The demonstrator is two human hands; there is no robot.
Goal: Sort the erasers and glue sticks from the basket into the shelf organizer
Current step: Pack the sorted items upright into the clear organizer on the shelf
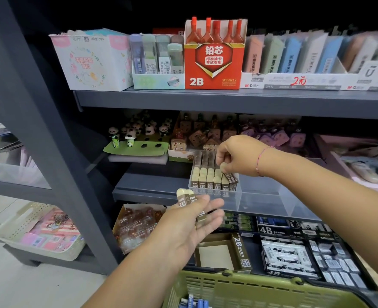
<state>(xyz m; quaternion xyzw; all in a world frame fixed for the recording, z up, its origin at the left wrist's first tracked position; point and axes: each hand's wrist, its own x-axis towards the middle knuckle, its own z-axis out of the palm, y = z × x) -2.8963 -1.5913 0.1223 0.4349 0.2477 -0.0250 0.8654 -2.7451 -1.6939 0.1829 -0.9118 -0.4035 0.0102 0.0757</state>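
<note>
My right hand (232,158) is pinching an eraser (229,175) over the rows in the clear organizer (261,196). My flat left hand (196,218) is carrying spare erasers (184,196). Panda toys (130,132) are standing behind, the basket (250,286) below.

Shelf (143,192): grey, matt, smooth.
Organizer (272,196): clear plastic, glossy, on shelf's front edge.
Erasers (210,181): matt cream rubber, brown paper sleeves; same on my left hand (192,225).
Basket (250,285): olive plastic, slotted, dull sheen.
</note>
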